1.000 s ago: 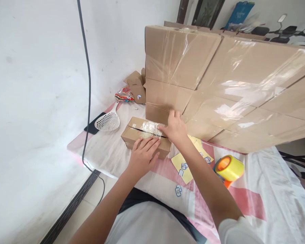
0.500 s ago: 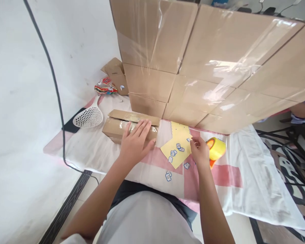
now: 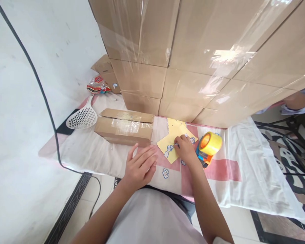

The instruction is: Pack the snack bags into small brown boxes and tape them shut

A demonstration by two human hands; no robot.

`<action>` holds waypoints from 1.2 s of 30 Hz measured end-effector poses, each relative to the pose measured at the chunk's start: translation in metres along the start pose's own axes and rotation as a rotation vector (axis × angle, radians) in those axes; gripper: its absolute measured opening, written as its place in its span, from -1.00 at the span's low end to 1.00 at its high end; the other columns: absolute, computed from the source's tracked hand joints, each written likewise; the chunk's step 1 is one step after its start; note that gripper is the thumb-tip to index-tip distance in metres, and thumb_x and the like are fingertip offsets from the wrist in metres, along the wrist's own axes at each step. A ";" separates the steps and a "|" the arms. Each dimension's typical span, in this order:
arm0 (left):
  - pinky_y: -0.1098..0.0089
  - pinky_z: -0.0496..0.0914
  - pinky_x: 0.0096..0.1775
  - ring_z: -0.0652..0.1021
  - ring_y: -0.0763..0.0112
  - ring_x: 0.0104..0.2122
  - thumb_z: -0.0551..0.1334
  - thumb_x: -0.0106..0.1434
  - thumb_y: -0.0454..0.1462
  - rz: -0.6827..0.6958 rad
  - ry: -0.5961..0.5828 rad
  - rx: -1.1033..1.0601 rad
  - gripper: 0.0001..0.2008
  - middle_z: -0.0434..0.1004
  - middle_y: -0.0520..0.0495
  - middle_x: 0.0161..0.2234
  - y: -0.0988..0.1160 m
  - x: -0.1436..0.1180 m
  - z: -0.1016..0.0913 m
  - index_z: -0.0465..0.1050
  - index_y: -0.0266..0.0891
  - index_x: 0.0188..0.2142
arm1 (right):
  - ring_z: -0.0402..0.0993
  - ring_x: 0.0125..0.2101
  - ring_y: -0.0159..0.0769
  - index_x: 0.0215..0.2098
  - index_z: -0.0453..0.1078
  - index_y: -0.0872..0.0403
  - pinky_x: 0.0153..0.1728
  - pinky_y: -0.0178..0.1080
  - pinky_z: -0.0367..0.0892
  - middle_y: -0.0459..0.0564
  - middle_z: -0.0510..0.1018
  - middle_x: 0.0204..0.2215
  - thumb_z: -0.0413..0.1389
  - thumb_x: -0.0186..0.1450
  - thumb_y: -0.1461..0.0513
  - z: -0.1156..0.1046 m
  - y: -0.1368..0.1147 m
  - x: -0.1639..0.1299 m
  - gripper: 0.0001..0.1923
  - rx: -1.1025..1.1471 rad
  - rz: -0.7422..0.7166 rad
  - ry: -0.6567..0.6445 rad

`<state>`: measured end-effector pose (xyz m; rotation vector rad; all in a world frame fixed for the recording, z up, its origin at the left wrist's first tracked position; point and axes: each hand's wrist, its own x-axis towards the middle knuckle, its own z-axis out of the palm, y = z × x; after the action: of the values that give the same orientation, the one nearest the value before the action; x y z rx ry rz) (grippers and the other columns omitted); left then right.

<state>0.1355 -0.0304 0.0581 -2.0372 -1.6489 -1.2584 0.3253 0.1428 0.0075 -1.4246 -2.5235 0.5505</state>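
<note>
Cloth-covered bench against white wall; my left hand rests flat, right hand pinches yellow sheet.

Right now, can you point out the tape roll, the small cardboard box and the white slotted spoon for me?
tape roll [image 3: 210, 143], head view, on its yellow outer side.
small cardboard box [image 3: 124, 127], head view, on the taped top.
white slotted spoon [image 3: 81, 118], head view, on the perforated bowl.

Matt brown cardboard box with glossy clear tape across it; big cartons wrapped in shiny film; smooth yellow paper sheet; white perforated plastic scoop; soft cloth.
</note>
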 end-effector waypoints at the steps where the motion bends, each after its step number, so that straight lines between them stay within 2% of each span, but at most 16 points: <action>1: 0.07 0.20 0.24 0.65 0.25 -0.03 0.17 0.29 -0.44 -0.008 -0.024 -0.019 -0.75 0.69 -0.04 -0.07 0.001 -0.008 0.002 0.47 -0.14 -0.10 | 0.31 -0.14 -0.07 -0.27 0.43 0.05 -0.06 -0.05 0.29 0.11 0.46 -0.22 0.02 0.31 0.32 0.002 0.002 0.002 -0.86 0.014 -0.014 0.001; 4: 0.15 0.28 0.08 0.63 0.33 -0.20 0.20 0.33 -0.38 -0.038 -0.166 -0.069 -0.79 0.69 0.00 -0.16 0.001 -0.024 0.013 0.47 -0.14 -0.08 | 0.37 -0.14 -0.12 -0.24 0.40 0.06 -0.08 -0.12 0.32 0.08 0.46 -0.25 0.01 0.32 0.32 0.007 0.010 0.005 -0.86 0.054 -0.031 0.007; 6: 0.16 0.28 0.02 0.59 0.29 -0.15 0.26 0.35 -0.24 -0.045 -0.350 -0.084 -0.79 0.65 -0.05 -0.10 0.002 -0.029 0.022 0.47 -0.14 -0.03 | 0.38 -0.10 -0.12 -0.16 0.40 0.07 -0.06 -0.12 0.33 0.09 0.45 -0.21 0.01 0.33 0.30 0.011 0.014 0.004 -0.83 0.077 -0.028 0.014; 9: 0.11 0.23 0.02 0.51 0.16 -0.01 0.32 0.31 -0.08 -0.048 -0.614 -0.059 -0.65 0.57 -0.13 0.01 0.005 -0.036 0.037 0.47 -0.13 0.04 | 0.39 -0.04 -0.08 -0.04 0.40 0.10 0.03 -0.08 0.33 0.15 0.44 -0.11 0.01 0.35 0.26 0.014 0.015 0.001 -0.75 0.130 -0.048 0.091; 12: 0.13 0.20 0.00 0.49 0.20 -0.04 0.29 0.36 -0.14 -0.065 -0.707 -0.063 -0.77 0.56 -0.10 -0.06 0.007 -0.043 0.047 0.51 -0.09 -0.03 | 0.39 0.00 -0.06 -0.01 0.40 0.11 0.08 -0.04 0.32 0.18 0.44 -0.07 0.01 0.38 0.22 0.013 0.011 -0.003 -0.74 0.202 -0.097 0.212; 16: 0.19 0.21 -0.04 0.53 0.30 -0.13 0.24 0.40 -0.20 -0.136 -0.705 -0.154 -0.89 0.60 -0.02 -0.19 0.005 -0.043 0.049 0.54 -0.13 -0.19 | 0.43 -0.09 -0.14 -0.09 0.42 0.07 -0.01 -0.10 0.37 0.12 0.48 -0.14 0.01 0.41 0.17 0.008 -0.001 -0.008 -0.79 0.324 -0.148 0.300; 19: 0.25 0.27 -0.08 0.58 0.38 -0.23 0.21 0.41 -0.23 -0.299 -0.635 -0.277 -0.84 0.64 0.03 -0.27 0.002 -0.036 0.046 0.54 -0.15 -0.28 | 0.45 -0.23 -0.24 -0.21 0.43 0.04 -0.14 -0.18 0.37 0.03 0.51 -0.26 0.03 0.42 0.15 0.002 -0.011 -0.015 -0.82 0.490 -0.196 0.231; 22: 0.29 0.37 -0.14 0.61 0.38 -0.30 0.22 0.40 -0.20 -0.536 -0.448 -0.397 -0.84 0.68 0.03 -0.29 -0.002 -0.027 0.041 0.57 -0.13 -0.27 | 0.40 -0.38 -0.34 -0.31 0.44 0.05 -0.33 -0.27 0.30 -0.05 0.52 -0.39 0.06 0.41 0.12 -0.001 -0.023 -0.025 -0.78 0.676 -0.278 -0.014; 24: 0.32 0.43 -0.18 0.62 0.36 -0.32 0.25 0.36 -0.18 -0.686 -0.299 -0.439 -0.85 0.69 0.02 -0.30 -0.003 -0.022 0.036 0.59 -0.12 -0.25 | 0.34 -0.46 -0.39 -0.35 0.45 0.06 -0.42 -0.30 0.22 -0.10 0.49 -0.46 0.12 0.37 0.10 0.000 -0.032 -0.031 -0.78 0.721 -0.314 -0.135; 27: 0.36 0.48 -0.21 0.63 0.36 -0.32 0.29 0.31 -0.15 -0.804 -0.166 -0.456 -0.86 0.69 0.02 -0.30 -0.002 -0.018 0.032 0.60 -0.13 -0.25 | 0.25 -0.52 -0.43 -0.40 0.41 0.06 -0.45 -0.31 0.16 -0.15 0.40 -0.54 0.16 0.35 0.11 0.002 -0.047 -0.038 -0.77 0.659 -0.333 -0.113; 29: 0.37 0.50 -0.21 0.62 0.38 -0.33 0.30 0.31 -0.13 -0.827 -0.143 -0.473 -0.84 0.68 0.02 -0.32 -0.002 -0.016 0.030 0.60 -0.14 -0.26 | 0.23 -0.52 -0.43 -0.43 0.36 0.06 -0.45 -0.31 0.16 -0.16 0.34 -0.55 0.11 0.39 0.14 0.002 -0.055 -0.041 -0.75 0.594 -0.347 -0.048; 31: 0.37 0.50 -0.21 0.61 0.37 -0.33 0.28 0.32 -0.12 -0.833 -0.165 -0.502 -0.82 0.67 0.01 -0.34 -0.002 -0.013 0.030 0.60 -0.15 -0.28 | 0.29 -0.47 -0.40 -0.41 0.35 0.05 -0.41 -0.30 0.21 -0.12 0.39 -0.51 0.03 0.44 0.18 0.001 -0.059 -0.045 -0.75 0.542 -0.374 -0.025; 34: 0.36 0.47 -0.22 0.58 0.37 -0.32 0.27 0.30 -0.16 -0.796 -0.248 -0.530 -0.83 0.65 0.00 -0.35 -0.004 -0.008 0.033 0.59 -0.16 -0.34 | 0.42 -0.34 -0.33 -0.27 0.43 0.03 -0.32 -0.27 0.30 -0.04 0.52 -0.37 -0.05 0.47 0.24 0.000 -0.056 -0.052 -0.75 0.456 -0.433 -0.036; 36: 0.36 0.45 -0.25 0.54 0.37 -0.33 0.28 0.27 -0.18 -0.813 -0.277 -0.573 -0.84 0.64 -0.01 -0.38 -0.005 -0.006 0.036 0.59 -0.17 -0.38 | 0.47 -0.29 -0.29 -0.17 0.48 0.03 -0.28 -0.24 0.34 0.01 0.56 -0.31 -0.07 0.48 0.24 0.002 -0.052 -0.057 -0.73 0.364 -0.439 0.009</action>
<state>0.1479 -0.0089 0.0305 -1.9205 -2.6612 -1.9462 0.3135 0.0691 0.0280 -0.7197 -2.4514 0.8517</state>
